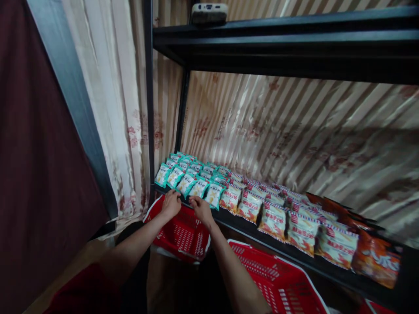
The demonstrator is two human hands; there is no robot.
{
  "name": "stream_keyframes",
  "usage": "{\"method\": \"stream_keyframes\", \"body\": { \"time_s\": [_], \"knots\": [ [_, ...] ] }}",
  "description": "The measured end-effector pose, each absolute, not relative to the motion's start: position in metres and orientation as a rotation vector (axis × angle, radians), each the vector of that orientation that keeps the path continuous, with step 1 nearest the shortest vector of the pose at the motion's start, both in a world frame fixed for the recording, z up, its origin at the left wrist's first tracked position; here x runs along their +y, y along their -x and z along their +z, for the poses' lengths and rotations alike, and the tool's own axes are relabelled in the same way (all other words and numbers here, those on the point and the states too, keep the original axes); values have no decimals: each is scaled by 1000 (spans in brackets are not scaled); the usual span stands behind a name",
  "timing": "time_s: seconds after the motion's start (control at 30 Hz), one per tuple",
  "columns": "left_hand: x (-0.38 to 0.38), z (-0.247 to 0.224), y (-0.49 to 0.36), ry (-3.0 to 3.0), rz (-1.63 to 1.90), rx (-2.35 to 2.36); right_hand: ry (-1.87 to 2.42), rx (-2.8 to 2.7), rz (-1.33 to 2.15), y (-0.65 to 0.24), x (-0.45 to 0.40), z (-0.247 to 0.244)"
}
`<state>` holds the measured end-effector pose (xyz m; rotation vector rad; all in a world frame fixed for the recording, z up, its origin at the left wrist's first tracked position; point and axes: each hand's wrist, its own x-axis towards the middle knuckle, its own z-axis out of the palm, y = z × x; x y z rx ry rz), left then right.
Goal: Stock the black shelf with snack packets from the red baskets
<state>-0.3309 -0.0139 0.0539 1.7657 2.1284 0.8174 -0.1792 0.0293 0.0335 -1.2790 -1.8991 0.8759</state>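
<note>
Both my hands reach to the front edge of the low black shelf point(225, 216), over a red basket point(183, 249). My left hand point(172, 204), fingers loosely bent and apart, is close below the teal-and-white snack bags point(176, 175) at the left end. My right hand point(202, 210) is beside it, its bent fingers pointing left, just under another teal snack bag point(198, 187). Neither hand visibly lifts a bag; whether the fingertips touch the bags cannot be made out. The teal bags stand in several rows, leaning back.
Right of them stand rows of white-and-red snack bags point(272, 220), then orange-brown bags point(376, 259). A second red basket point(278, 274) is below the shelf. An upper black shelf point(288, 39) carries a pale device point(209, 14). Striped curtains point(294, 117) hang behind; a black post point(149, 96) rises left.
</note>
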Motion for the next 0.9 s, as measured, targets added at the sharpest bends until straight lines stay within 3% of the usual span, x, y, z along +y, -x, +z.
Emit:
{"method": "stream_keyframes", "body": {
  "time_s": [0.37, 0.63, 0.9],
  "knots": [
    [80, 9, 390, -1889, 1297, 2219, 1230, -2024, 728, 250, 139, 63],
    [105, -9, 412, -1906, 1224, 2219, 1320, -2169, 536, 324, 191, 56],
    [111, -18, 417, -1940, 1210, 2180, 1361, -2234, 515, 341, 206, 44]
  ]
}}
